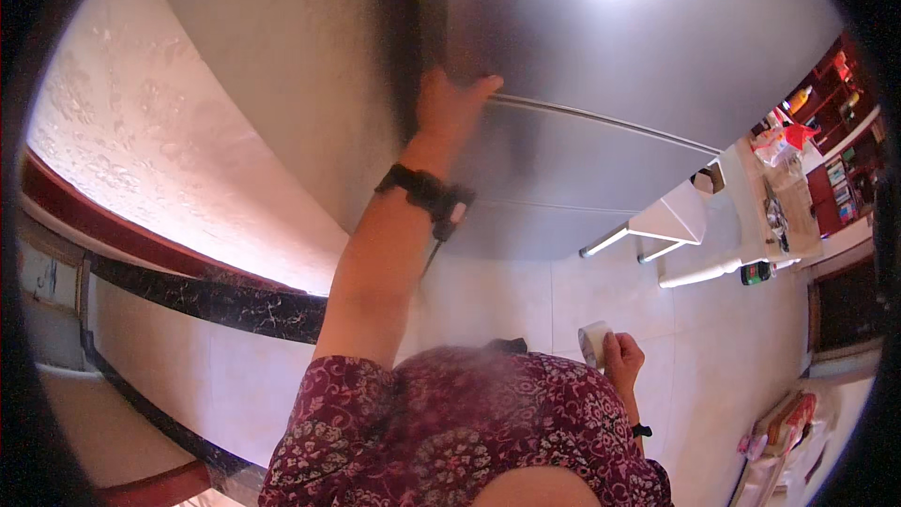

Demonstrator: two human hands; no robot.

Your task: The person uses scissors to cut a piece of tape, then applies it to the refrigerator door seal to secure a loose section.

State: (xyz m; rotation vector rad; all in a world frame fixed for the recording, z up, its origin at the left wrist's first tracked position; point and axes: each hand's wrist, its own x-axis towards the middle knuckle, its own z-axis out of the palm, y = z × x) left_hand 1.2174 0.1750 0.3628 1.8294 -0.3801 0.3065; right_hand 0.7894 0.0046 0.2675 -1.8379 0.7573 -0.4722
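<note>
My left hand [450,113] grips the edge of a tall grey appliance door [619,47], which looks like a refrigerator's, beside a dark vertical gap and just above a horizontal seam. Its fingertips are partly hidden, and a black device is strapped to that wrist. Low at my right side, my right hand [621,357] is closed on a small whitish container [592,341], held over the tiled floor.
A pale textured wall [150,141] with dark skirting [225,300] runs along my left. Right of the appliance stand a white metal-legged stool [671,221], a cluttered pale table [779,197] and red shelving [840,188]. Folded items [779,432] lie at lower right.
</note>
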